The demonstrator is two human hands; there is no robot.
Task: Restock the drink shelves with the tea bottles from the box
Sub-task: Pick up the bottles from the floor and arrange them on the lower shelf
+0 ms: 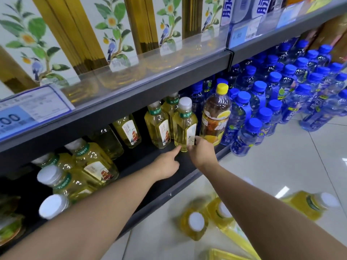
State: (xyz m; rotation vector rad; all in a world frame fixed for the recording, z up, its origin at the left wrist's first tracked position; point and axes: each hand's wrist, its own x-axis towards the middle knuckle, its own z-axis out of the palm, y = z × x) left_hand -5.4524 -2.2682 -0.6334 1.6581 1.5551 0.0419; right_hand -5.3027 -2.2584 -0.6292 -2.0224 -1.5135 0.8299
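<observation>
At the centre of the frame, a white-capped tea bottle (185,126) stands upright at the front of the lower shelf (135,158), just left of a yellow-capped lemon tea bottle (216,119). The person's right grip (202,152) pinches the bottle's base from the right. The left grip (167,164) touches the base with a straight forefinger, its other fingers curled. More tea bottles (195,222), blurred, stand on the floor at lower right. Blue-capped bottles (262,113) crowd the right.
</observation>
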